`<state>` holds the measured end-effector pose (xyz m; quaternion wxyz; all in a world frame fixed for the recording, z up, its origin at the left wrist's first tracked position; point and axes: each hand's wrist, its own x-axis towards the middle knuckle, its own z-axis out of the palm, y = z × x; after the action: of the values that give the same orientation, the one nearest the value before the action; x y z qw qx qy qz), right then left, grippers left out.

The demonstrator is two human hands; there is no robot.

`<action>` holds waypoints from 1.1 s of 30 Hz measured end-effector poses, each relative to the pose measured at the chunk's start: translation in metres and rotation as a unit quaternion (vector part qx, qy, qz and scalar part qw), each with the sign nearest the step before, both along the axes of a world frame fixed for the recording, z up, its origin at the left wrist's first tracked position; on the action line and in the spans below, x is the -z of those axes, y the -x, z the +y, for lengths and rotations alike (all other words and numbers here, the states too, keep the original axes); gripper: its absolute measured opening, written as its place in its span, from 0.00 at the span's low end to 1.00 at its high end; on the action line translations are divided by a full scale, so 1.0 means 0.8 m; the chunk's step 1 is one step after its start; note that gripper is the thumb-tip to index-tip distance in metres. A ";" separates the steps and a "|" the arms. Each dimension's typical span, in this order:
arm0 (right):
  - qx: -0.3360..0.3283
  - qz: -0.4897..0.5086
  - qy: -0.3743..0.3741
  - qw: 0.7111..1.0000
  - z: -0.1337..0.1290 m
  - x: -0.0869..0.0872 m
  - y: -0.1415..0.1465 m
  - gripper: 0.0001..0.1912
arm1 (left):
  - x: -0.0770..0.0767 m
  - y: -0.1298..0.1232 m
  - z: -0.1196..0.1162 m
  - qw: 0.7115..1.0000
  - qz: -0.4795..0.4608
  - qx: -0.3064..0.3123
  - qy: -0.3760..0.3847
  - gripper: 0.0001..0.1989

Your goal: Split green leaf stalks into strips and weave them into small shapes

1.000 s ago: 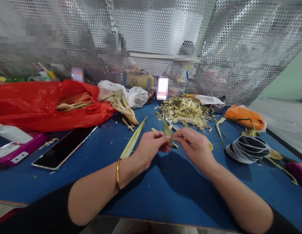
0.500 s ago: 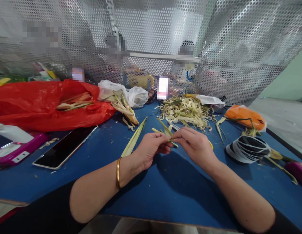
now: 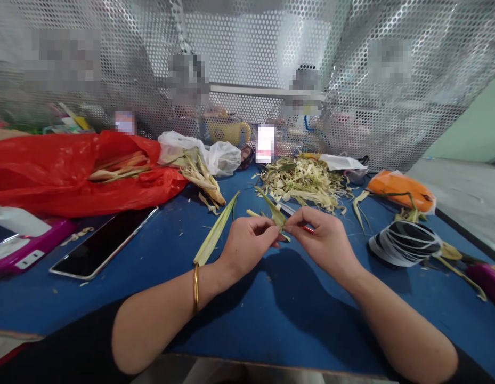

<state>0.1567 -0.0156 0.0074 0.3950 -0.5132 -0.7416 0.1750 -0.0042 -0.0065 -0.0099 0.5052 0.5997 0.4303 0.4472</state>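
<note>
My left hand (image 3: 251, 240) pinches a pale green, husk-like leaf strip (image 3: 278, 216), thumb pressed against the fingers. Close beside it, my right hand (image 3: 317, 232) has its thumb and forefinger closed on the same strip's lower end. Just beyond the fingertips, a white blade-like tool (image 3: 286, 208) lies partly hidden behind my right hand. A longer leaf piece (image 3: 216, 229) is on the blue table, next to my left wrist with its gold bangle. Behind my hands sits a heap of shredded leaf strips (image 3: 305, 181).
A red plastic bag (image 3: 51, 170) with dry leaves and a dark-screened phone (image 3: 107, 242) are on the left, beside a purple power strip (image 3: 35, 248). To the right are a spool of white cord (image 3: 405, 242) and an orange packet (image 3: 403, 191). Perforated metal mesh (image 3: 255, 58) stands behind.
The leaf strip between my fingers has turned and shows more of its broad face. My left thumb has shifted along it; both hands stay close together.
</note>
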 end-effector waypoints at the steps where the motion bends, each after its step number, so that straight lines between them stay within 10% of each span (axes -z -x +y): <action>1: 0.001 0.000 0.001 1.000 0.000 0.000 0.000 0.06 | 0.000 0.000 0.000 1.000 0.008 0.001 -0.006 0.10; 24: -0.017 0.168 0.114 0.979 0.009 0.012 0.002 0.05 | 0.006 0.001 0.003 1.000 -0.004 -0.012 0.021 0.06; 33: -0.039 -0.102 -0.082 0.991 -0.001 0.008 0.002 0.08 | -0.002 -0.001 0.005 0.980 -0.112 -0.008 0.165 0.06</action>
<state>0.1554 -0.0166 0.0008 0.3508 -0.4652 -0.8092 0.0761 -0.0037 -0.0026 -0.0086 0.6386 0.4508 0.4436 0.4384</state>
